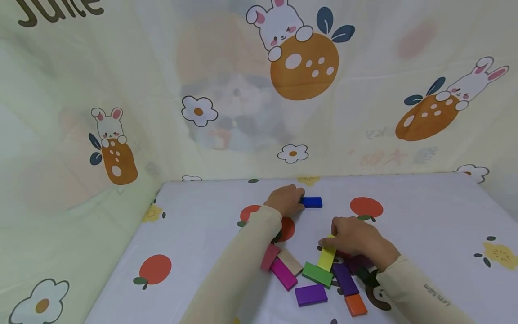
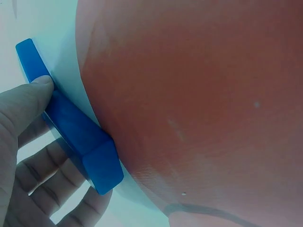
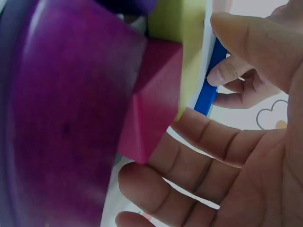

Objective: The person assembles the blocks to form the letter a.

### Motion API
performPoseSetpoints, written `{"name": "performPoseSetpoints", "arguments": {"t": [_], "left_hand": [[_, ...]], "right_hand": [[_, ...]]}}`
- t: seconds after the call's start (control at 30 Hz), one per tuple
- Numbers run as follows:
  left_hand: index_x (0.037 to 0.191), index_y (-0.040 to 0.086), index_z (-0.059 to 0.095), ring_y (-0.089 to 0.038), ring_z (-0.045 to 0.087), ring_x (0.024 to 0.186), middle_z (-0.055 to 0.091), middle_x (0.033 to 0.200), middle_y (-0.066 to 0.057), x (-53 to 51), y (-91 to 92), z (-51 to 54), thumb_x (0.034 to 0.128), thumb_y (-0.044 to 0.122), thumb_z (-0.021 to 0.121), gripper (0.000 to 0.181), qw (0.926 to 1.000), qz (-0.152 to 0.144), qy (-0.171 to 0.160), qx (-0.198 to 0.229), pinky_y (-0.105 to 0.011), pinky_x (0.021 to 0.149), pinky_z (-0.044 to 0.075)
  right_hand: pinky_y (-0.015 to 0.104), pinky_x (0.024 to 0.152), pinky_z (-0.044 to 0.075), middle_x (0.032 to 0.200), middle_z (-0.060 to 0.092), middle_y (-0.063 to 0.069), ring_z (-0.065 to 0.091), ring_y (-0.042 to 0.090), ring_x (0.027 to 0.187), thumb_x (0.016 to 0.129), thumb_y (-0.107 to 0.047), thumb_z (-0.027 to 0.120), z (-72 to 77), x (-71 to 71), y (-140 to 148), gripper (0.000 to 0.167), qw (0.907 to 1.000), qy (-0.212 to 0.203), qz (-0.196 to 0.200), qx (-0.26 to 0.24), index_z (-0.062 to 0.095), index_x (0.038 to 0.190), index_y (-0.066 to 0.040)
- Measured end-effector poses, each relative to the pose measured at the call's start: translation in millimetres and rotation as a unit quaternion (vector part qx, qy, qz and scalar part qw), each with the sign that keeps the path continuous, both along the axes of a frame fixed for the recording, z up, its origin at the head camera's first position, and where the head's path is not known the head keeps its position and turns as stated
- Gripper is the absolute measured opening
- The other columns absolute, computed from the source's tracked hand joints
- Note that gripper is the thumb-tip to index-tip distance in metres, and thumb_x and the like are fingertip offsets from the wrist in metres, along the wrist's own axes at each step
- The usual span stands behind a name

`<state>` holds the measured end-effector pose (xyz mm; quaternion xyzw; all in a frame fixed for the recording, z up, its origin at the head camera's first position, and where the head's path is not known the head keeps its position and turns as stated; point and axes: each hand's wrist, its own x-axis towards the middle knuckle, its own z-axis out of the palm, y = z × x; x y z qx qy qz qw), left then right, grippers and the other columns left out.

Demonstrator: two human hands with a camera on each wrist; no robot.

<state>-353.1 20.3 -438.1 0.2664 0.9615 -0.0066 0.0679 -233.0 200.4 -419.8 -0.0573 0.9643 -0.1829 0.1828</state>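
My left hand (image 1: 286, 200) is at the back of the table and pinches a blue block (image 1: 312, 202). In the left wrist view the thumb lies on top of the blue block (image 2: 71, 120) and the fingers are beneath it. Nearer the front, my right hand (image 1: 360, 236) has its thumb and index finger at the far end of a yellow block (image 1: 326, 258). In the right wrist view the fingers reach beside the yellow block (image 3: 191, 56) and a dark pink block (image 3: 154, 99). A large purple block (image 3: 71, 113) fills that view's left side.
Around the yellow block lie green (image 1: 317, 275), violet (image 1: 345, 279), purple (image 1: 310, 295), orange (image 1: 356, 305), magenta (image 1: 284, 273), beige (image 1: 290, 261) and pinkish-red (image 1: 270, 257) blocks. A printed white cloth (image 1: 194, 234) covers the table; a patterned curtain (image 1: 226, 148) hangs behind.
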Motion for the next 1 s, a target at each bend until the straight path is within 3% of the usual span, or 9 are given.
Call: {"name": "performPoseSetpoints", "arguments": {"t": [0.17, 0.33, 0.57, 0.8, 1.0], "left_hand": [[0.126, 0.019, 0.069, -0.012, 0.056, 0.091, 0.065, 0.103, 0.003, -0.5, -0.5, -0.7, 0.1003, 0.040, 0.070, 0.034, 1.0000, 0.000, -0.002, -0.001, -0.024, 0.083, 0.050], [0.126, 0.018, 0.068, -0.012, 0.056, 0.091, 0.065, 0.104, 0.003, 0.4, -0.7, 0.7, 0.1006, 0.040, 0.069, 0.034, 1.0000, -0.002, -0.005, -0.004, -0.024, 0.083, 0.050], [0.128, 0.019, 0.068, -0.012, 0.055, 0.092, 0.064, 0.106, 0.003, 0.7, -0.6, 1.0, 0.1009, 0.040, 0.069, 0.035, 0.9999, 0.003, -0.011, 0.000, -0.024, 0.084, 0.050], [0.131, 0.019, 0.067, -0.012, 0.055, 0.092, 0.064, 0.107, 0.002, 0.3, -1.7, -1.1, 0.1009, 0.038, 0.069, 0.035, 0.9997, 0.010, -0.017, 0.012, -0.024, 0.084, 0.050], [0.130, 0.018, 0.067, -0.012, 0.055, 0.092, 0.064, 0.107, 0.001, 0.1, -3.8, -1.3, 0.1009, 0.037, 0.070, 0.035, 0.9997, 0.004, -0.012, 0.021, -0.023, 0.082, 0.049]], "right_hand": [[0.035, 0.060, 0.046, 0.078, 0.061, 0.005, 0.057, 0.021, 0.070, 0.086, -0.048, 0.079, -3.2, 3.8, -8, 0.050, 0.9999, -0.005, -0.011, -0.005, 0.063, 0.104, -0.005], [0.035, 0.059, 0.047, 0.080, 0.060, 0.006, 0.057, 0.022, 0.070, 0.086, -0.036, 0.079, -7.7, 3.0, -16, 0.041, 0.9991, 0.002, -0.037, -0.022, 0.062, 0.104, -0.003], [0.034, 0.062, 0.048, 0.087, 0.063, 0.011, 0.058, 0.025, 0.074, 0.085, -0.025, 0.076, -12.5, -20.1, -16, 0.041, 0.9960, 0.023, -0.069, -0.052, 0.060, 0.109, 0.004], [0.043, 0.077, 0.053, 0.103, 0.065, 0.020, 0.059, 0.032, 0.088, 0.088, -0.029, 0.076, -5.8, -40.3, -3, 0.053, 0.9949, 0.019, -0.088, -0.046, 0.056, 0.118, 0.011], [0.036, 0.066, 0.049, 0.096, 0.064, 0.016, 0.059, 0.028, 0.080, 0.085, -0.026, 0.076, -0.7, -46.3, 5, 0.049, 0.9959, -0.001, -0.083, -0.037, 0.061, 0.113, 0.012]]}}
